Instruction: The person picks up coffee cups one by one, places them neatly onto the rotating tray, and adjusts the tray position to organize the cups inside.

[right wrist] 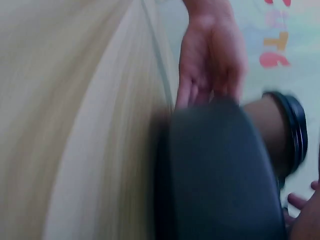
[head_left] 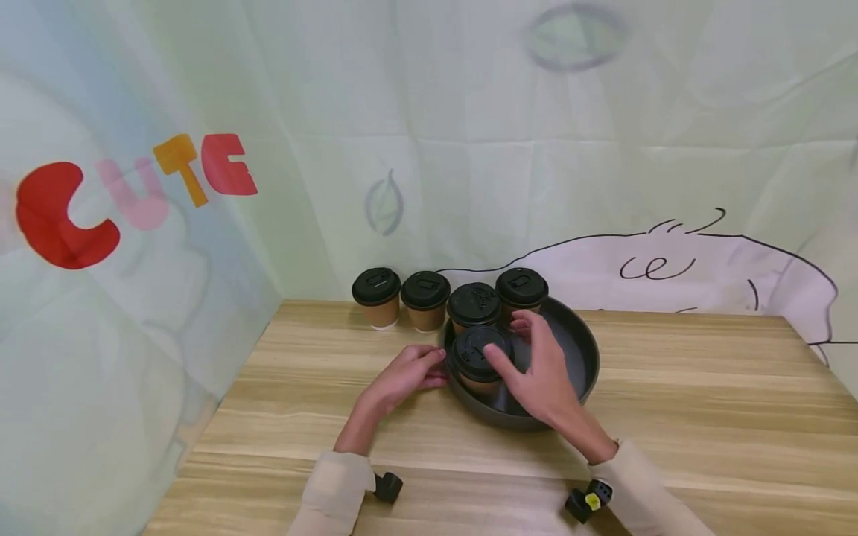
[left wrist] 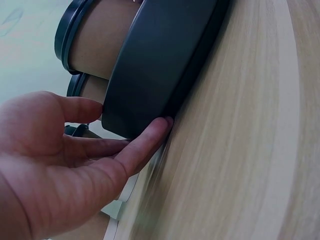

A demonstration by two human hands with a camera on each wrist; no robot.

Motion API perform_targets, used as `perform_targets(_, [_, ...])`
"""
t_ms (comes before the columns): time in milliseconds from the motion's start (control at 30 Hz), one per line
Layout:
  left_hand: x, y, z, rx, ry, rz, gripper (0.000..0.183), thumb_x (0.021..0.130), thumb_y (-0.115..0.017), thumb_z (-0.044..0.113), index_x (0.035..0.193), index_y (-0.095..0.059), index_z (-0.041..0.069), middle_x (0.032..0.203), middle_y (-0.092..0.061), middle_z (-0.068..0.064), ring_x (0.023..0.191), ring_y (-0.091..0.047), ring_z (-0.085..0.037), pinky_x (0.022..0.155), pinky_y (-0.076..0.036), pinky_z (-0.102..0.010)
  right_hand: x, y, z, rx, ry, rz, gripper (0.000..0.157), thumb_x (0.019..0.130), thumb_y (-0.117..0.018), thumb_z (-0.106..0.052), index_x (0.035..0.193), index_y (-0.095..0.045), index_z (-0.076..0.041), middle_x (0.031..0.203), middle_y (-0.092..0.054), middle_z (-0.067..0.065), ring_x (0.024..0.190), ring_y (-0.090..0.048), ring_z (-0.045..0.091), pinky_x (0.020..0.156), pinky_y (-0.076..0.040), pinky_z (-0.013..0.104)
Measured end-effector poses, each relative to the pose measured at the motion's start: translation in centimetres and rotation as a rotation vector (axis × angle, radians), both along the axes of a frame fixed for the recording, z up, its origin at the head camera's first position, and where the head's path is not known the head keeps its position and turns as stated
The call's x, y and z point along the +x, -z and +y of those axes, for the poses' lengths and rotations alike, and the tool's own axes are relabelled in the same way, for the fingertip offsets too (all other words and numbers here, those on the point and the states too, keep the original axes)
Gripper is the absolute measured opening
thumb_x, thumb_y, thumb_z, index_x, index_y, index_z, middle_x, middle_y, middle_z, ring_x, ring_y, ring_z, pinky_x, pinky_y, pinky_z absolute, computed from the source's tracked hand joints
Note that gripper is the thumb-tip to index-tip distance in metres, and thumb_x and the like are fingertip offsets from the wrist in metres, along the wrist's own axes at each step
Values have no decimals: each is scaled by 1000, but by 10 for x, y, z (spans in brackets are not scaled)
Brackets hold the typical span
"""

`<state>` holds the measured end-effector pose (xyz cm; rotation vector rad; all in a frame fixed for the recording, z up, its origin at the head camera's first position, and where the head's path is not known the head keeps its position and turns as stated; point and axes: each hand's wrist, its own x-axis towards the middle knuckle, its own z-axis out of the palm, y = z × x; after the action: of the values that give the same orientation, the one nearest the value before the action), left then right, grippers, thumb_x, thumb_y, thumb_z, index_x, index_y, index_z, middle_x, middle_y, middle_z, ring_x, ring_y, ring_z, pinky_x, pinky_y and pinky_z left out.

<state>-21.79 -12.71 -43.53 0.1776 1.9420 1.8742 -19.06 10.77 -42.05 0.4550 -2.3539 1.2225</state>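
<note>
A paper coffee cup with a black lid (head_left: 477, 356) stands in the round dark dish (head_left: 588, 339), near its left front wall. My right hand (head_left: 541, 372) is over the dish with its fingers spread, the thumb overlapping that cup's lid in the head view. My left hand (head_left: 407, 376) touches the outside of the dish's left wall with extended fingers; in the left wrist view its fingertips (left wrist: 159, 125) meet the dark wall low down, close to the table. Just behind the front cup is a second lidded cup (head_left: 474, 304), and another (head_left: 521, 289) stands at the dish's back.
Two more lidded cups, one at the far left (head_left: 377, 298) and one beside it (head_left: 426, 301), stand on the wooden table (head_left: 704, 402) left of the dish. A printed curtain (head_left: 469, 186) hangs behind the table's back edge.
</note>
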Motion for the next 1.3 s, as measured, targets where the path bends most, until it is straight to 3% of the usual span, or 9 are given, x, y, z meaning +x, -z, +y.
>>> perform_targets(100, [0,1,2,4,-4,-8,36,102,-42,14,126,-48,-13,115,-58,-22,101,-60,-24,93,-51,-38,-8,2,27,-41,75,120,41,94,-59,-32,125,-51,-6,116,-56,11,109,-52,24,95,-42,41])
perform_targets(167, [0,1,3,7,-5,-7,37,102,-42,14,127,-47,-13,116,-58,-23,102,-60,-24,94,-51,-38,-17,4,47,-44,151,122,35,98,-53,-29,121,-54,-3,113,-56,14,106,-51,28,93,-40,44])
perform_targets(333, [0,1,1,1,-12,-6,38,102,-43,14,128,-46,-13,118,-57,-24,103,-59,-26,93,-52,-38,-32,8,91,7,232,-157,46,103,-38,-37,127,-49,1,119,-53,23,108,-50,38,93,-42,52])
perform_targets(533, [0,2,0,-5,-23,-9,37,102,-44,15,126,-49,-12,117,-57,-23,103,-59,-25,94,-51,-39,-38,15,123,-30,46,-558,59,104,-28,-43,133,-48,4,131,-50,26,123,-43,38,105,-34,52])
perform_targets(767, [0,1,1,-3,-28,-3,36,102,-42,15,124,-50,-12,115,-58,-22,102,-59,-25,94,-51,-40,-42,19,135,-129,-166,-641,48,106,-32,-31,121,-54,9,112,-57,23,100,-55,25,85,-49,26])
perform_targets(900, [0,1,2,8,-32,1,34,102,-41,13,124,-50,-12,113,-59,-22,101,-60,-24,94,-51,-41,-40,14,146,-143,-289,-736,43,105,-35,-26,126,-45,10,116,-55,25,100,-60,26,85,-54,31])
perform_targets(1067, [0,1,4,7,-33,0,35,102,-39,11,125,-49,-12,115,-58,-23,102,-59,-25,93,-52,-39,-33,9,164,-129,-438,-875,32,102,-46,-22,112,-40,9,98,-62,27,89,-64,36,80,-56,43])
perform_targets(1167, [0,1,4,3,-34,-5,37,102,-39,12,129,-47,-12,120,-56,-24,104,-59,-26,93,-52,-38,-32,10,167,-155,-445,-900,36,102,-47,-25,109,-42,9,93,-63,26,86,-64,36,78,-57,44])
perform_targets(1300, [-1,1,4,-4,-34,-11,38,102,-39,13,132,-45,-11,124,-53,-25,106,-58,-27,92,-52,-38,-35,13,160,-231,-331,-846,50,103,-43,-32,125,-41,13,100,-61,22,89,-64,26,80,-57,39])
